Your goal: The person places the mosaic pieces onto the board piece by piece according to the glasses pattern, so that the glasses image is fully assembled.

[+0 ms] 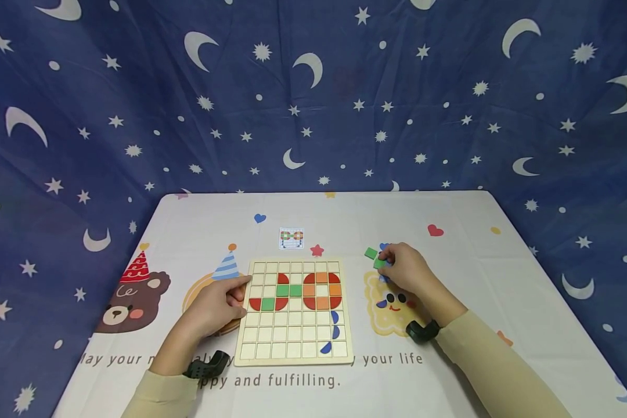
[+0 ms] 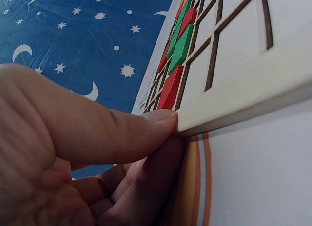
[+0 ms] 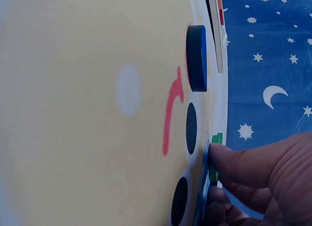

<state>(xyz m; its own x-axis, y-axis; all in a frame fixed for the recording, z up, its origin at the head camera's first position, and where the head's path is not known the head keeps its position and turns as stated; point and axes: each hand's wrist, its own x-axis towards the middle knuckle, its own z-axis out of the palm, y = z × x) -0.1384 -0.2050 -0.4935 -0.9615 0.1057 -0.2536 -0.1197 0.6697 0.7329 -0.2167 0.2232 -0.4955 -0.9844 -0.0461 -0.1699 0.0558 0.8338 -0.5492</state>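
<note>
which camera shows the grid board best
The head view: it shows nearly all of the grid board from above, with the left hand at its left edge. The left wrist view catches only a slanted part; the right wrist view, just a sliver.

L hand – thumb + index out, R hand – pinching, forearms angled in

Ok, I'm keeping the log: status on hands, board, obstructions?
Left hand touching left edge of board. Right hand pinching green tile, off the board. Board partly filled. Loose blue piece to its right, probably not in the way.
</note>
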